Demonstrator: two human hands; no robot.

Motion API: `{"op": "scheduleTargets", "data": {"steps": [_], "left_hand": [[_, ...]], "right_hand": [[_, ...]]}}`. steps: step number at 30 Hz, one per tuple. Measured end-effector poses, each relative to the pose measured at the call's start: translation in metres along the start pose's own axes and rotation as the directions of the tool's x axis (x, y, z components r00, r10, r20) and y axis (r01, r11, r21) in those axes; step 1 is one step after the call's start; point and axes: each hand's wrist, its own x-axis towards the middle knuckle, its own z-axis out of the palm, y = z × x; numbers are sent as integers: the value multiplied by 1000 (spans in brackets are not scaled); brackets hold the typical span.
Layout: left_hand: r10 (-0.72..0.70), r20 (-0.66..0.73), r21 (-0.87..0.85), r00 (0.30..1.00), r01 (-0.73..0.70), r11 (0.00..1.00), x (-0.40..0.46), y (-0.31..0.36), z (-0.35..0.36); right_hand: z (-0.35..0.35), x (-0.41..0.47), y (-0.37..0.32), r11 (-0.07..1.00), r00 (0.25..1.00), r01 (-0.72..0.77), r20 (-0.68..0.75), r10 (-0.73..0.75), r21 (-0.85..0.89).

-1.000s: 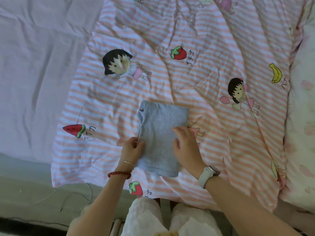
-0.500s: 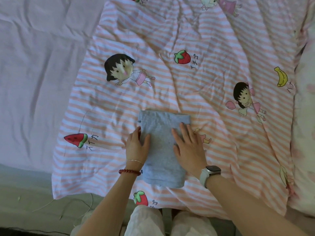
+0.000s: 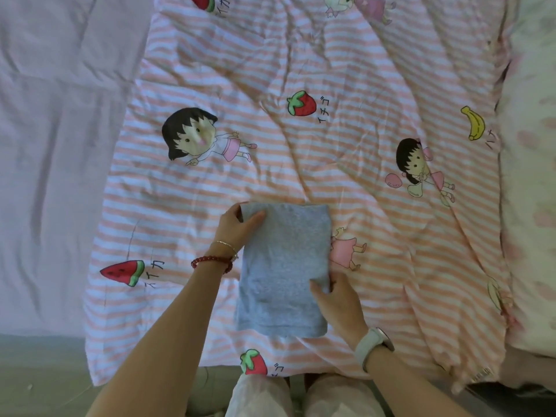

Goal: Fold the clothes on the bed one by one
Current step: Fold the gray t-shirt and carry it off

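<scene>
Garment: a grey garment [image 3: 282, 269] is seen folded into a tall rectangle, lying flat on the striped quilt [image 3: 376, 85] near the bed's near edge, just above the person's knees.
Garment position: its long sides run away from the viewer; the far edge is straight and the near edge is slightly rounded at the corners.
Left hand: the left hand [image 3: 237, 225] is placed at the far left corner of the garment, with the thumb laid over the top of the fabric and the fingers curled around the corner's edge, so the corner is pinched.
Right hand: the right hand [image 3: 338, 299] is set at the right edge of the garment, toward its near half; the thumb lies on the fabric and the fingers are tucked under the edge, so the edge is gripped.
Wrists: a red bead bracelet [image 3: 210, 261] and a thin chain are worn on the left wrist; a pale watch [image 3: 374, 344] is worn on the right.
Quilt: pink and white stripes are printed with cartoon girls, strawberries, a watermelon slice [image 3: 123, 272] and a banana [image 3: 475, 123]; the cloth is creased.
Surroundings: a plain lilac sheet [image 3: 54, 145] is seen to the left of the quilt, and a pale flowered cloth [image 3: 529, 176] to its right.
</scene>
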Motion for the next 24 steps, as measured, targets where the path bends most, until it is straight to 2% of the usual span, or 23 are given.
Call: {"op": "scheduleTargets", "data": {"steps": [2, 4, 6, 8, 9, 11, 12, 13, 15, 17, 20, 24], "left_hand": [[-6, 26, -20, 1000, 6, 1000, -5, 6, -4], [-30, 12, -168, 999, 32, 985, -17, 8, -14], [-100, -12, -449, 995, 84, 889, -32, 5, -26], [-191, -48, -548, 981, 134, 826, -46, -5, -37], [-224, -68, -470, 972, 167, 867, -51, -11, -39], [-212, -133, -118, 968, 196, 973, -54, -24, -40], [-166, -180, 60, 970, 179, 982, -53, -29, -40], [-99, -232, 161, 968, 139, 977, -50, -30, -40], [42, -269, 210, 962, 16, 978, -40, -23, -37], [89, -168, 252, 982, -44, 967, -26, -12, -30], [67, 24, 377, 997, -71, 924, -10, -5, -16], [-36, -23, 341, 999, 41, 939, 1, -6, -8]], "right_hand": [[-4, -4, 2, 998, 998, -52, 40, 50, 41], [-17, -4, -5, 996, 999, -24, 48, 20, 85], [-40, 0, -21, 986, 994, 99, 29, -104, 137], [-65, 12, -43, 961, 964, 262, -60, -258, 91], [-75, 19, -53, 943, 938, 331, -120, -325, 32], [-86, 36, -67, 912, 888, 403, -207, -410, -76], [-87, 42, -70, 917, 887, 388, -235, -398, -89], [-86, 46, -70, 935, 898, 347, -261, -354, -72], [-78, 46, -59, 972, 929, 233, -304, -213, 32], [-64, 37, -43, 971, 958, 115, -282, -52, 212], [-45, 24, -28, 938, 977, 49, -213, 27, 343], [-38, 29, -29, 908, 971, -21, -206, 118, 419]]}}
